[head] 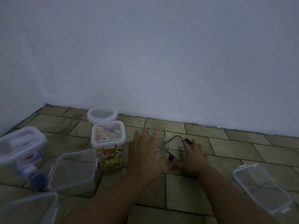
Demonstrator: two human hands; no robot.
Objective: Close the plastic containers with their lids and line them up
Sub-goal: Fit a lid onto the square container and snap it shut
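Observation:
A small clear open container (159,139) stands on the tiled floor, and my left hand (145,152) reaches over its near side with fingers spread, holding nothing. Right beside it lies a clear lid with black clips (177,147); my right hand (192,159) rests flat on its near right part, fingers apart. To the left stand a lidded square jar of colourful pieces (109,143) and a lidded round tub (102,114). Farther left is a tilted lidded box (21,146), then an open clear container (74,168). A loose clear lid (262,186) lies at the right.
A white wall (161,62) runs along the back of the beige tiled floor (234,143), meeting a second wall at the left corner. Another clear container's edge (27,207) shows at the bottom left. The light is dim and the picture is blurred.

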